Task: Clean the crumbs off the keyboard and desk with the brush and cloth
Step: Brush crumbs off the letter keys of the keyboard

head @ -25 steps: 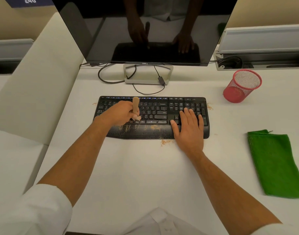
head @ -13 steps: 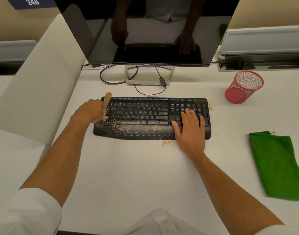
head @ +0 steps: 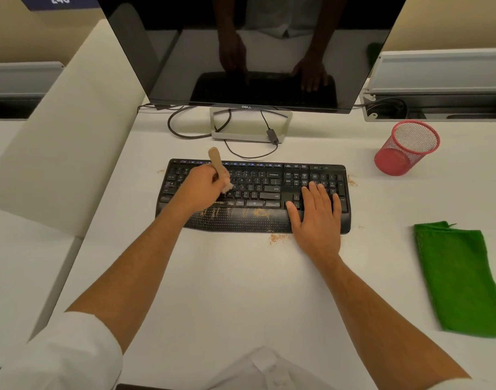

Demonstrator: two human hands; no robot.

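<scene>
Your left hand grips the light, stiff brush mid-handle, bristles soft on the keys, while your flat right hand steadies the keyboard.

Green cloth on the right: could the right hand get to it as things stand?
Probably yes. The right hand lies flat on the keyboard and holds nothing, and only bare desk lies between it and the green cloth. The red mesh cup stands farther back, out of that path.

Black keyboard w/ dotted wrist rest, tan crumbs on it. Tan wooden brush. Green cloth. Red mesh pen cup. White desk. Black monitor.
</scene>
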